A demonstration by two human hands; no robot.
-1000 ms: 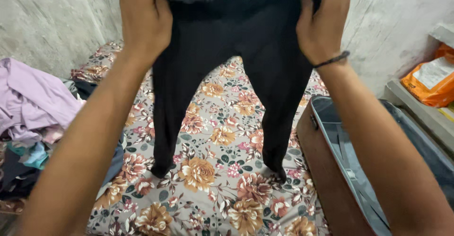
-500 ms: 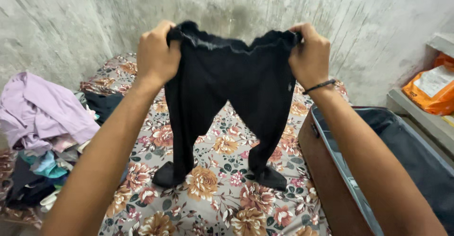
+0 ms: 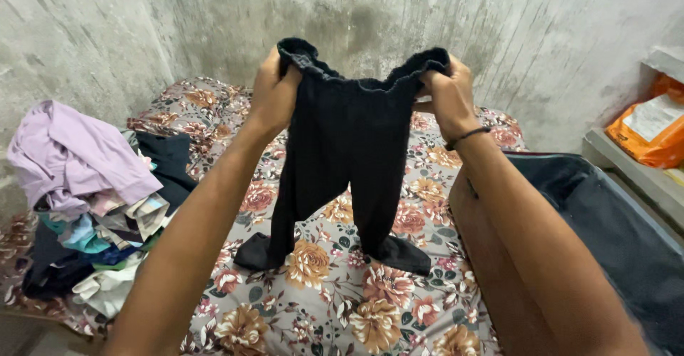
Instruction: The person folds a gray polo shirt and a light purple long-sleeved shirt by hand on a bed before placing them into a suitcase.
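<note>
**Holding up black pants over a floral bed**

Looking down our own arms, we see both hands raised in front of a bare grey wall. Our left hand (image 3: 274, 92) and right hand (image 3: 445, 92) are each closed on one end of the waistband of a pair of black pants (image 3: 342, 156), so the garment hangs spread between them. Its two legs drop to the floral bedsheet (image 3: 313, 306), where the cuffs rest crumpled. By our judgement the pants are opened out but not yet folded — no crease or fold shows.

At our right lies an open suitcase (image 3: 605, 220) with a dark lining; the part we can see holds nothing, though our right forearm hides some of it. At our left a heap of unsorted clothes (image 3: 85, 199) — lilac, teal, black — lies on the bed. An orange packet (image 3: 648, 131) lies on a ledge at far right.
</note>
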